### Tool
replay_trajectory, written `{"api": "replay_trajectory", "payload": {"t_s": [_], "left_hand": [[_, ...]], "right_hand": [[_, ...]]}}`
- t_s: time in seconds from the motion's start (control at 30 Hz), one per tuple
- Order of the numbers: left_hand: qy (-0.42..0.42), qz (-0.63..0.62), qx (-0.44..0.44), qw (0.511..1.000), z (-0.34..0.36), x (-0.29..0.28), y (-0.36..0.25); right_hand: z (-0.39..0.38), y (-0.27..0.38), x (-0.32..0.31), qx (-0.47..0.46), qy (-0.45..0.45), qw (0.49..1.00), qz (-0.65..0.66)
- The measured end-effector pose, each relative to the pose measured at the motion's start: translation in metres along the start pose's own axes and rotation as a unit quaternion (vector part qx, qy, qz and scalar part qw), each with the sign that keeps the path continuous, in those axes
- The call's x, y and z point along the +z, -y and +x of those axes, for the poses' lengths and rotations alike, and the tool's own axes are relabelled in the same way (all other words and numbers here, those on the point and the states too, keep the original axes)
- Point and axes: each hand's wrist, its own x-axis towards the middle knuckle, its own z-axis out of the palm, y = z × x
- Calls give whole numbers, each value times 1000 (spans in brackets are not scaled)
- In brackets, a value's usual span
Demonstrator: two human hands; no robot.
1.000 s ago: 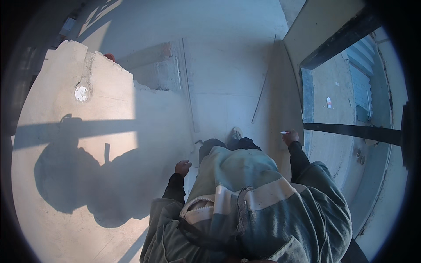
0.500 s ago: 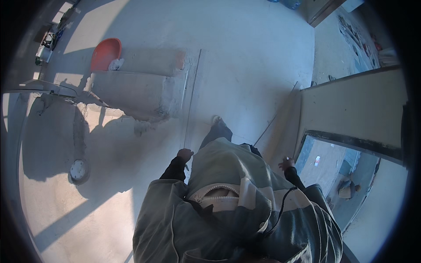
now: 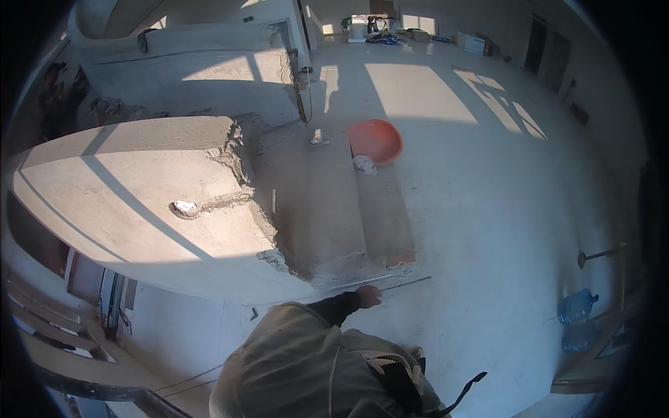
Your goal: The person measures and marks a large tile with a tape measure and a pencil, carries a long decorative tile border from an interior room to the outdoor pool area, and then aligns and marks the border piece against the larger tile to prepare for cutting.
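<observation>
My left hand [image 3: 369, 296] reaches forward from a dark cuff, past the front of my grey-green jacket [image 3: 293, 348]. Its fingers look curled together; whatever may be in them is too small to make out. In the picture the hand overlaps the near end of a thin dark rod or strip [image 3: 411, 283], which seems to lie on the floor; touch cannot be judged. A pale strip [image 3: 362, 281] runs close beside it. My right hand is out of view.
A broken-edged plastered wall [image 3: 139, 181] rises at the left, beside a low dusty step [image 3: 313, 202]. An orange basin [image 3: 376, 141] and a whitish bag [image 3: 364, 165] sit there. Blue water bottles [image 3: 577, 306] lie at the right. Assorted boxes [image 3: 474, 44] line the far wall.
My view has swung left and up, so the broken wall and far room show. The basin now appears nearer the middle. My left hand extends ahead; my right hand has left view.
</observation>
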Motion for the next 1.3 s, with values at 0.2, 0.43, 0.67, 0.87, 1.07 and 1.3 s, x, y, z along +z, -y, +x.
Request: {"api": "replay_trajectory", "payload": {"t_s": [0.2,0.43,0.67,0.87,1.07,1.3], "left_hand": [[230,133,-181,947,-52,17,-44],[93,-93,-341,931,-76,77,-97],[63,-8,-384,921,1,130,-91],[-135,-176,-347,911,108,115,-129],[-156,-315,-482,803,212,124,-196],[-161,-427,-699,550,339,104,-340]], "right_hand": [[176,11,-220,-73,-51,993,-77],[335,135,-337,-195,-57,972,-115],[401,274,-297,-298,77,896,-319],[473,365,-293,-361,127,780,-495],[610,460,-277,-472,137,565,-663],[646,574,-159,-562,278,502,-596]]}}
